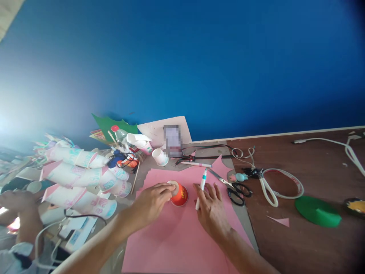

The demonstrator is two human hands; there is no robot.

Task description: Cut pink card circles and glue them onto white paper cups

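An orange-red paper cup (180,196) stands upside down on a large pink sheet of paper (165,239). My left hand (155,199) has its fingers closed at the cup's upturned base. To the right of the cup, my right hand (210,207) rests low over the sheet with a white marker (202,180) held between its fingers. The marker's teal end points up and away from me. Scissors (228,184) with black handles lie just right of that hand. Behind it, another marker (196,164) lies flat.
Stacked printed paper cups (82,199) lie at the left, close to a co-worker's hand (17,201). A white cup (160,156) and a bottle (121,135) stand near the blue wall. On the right are a white cord loop (296,182) and a green paper piece (316,213).
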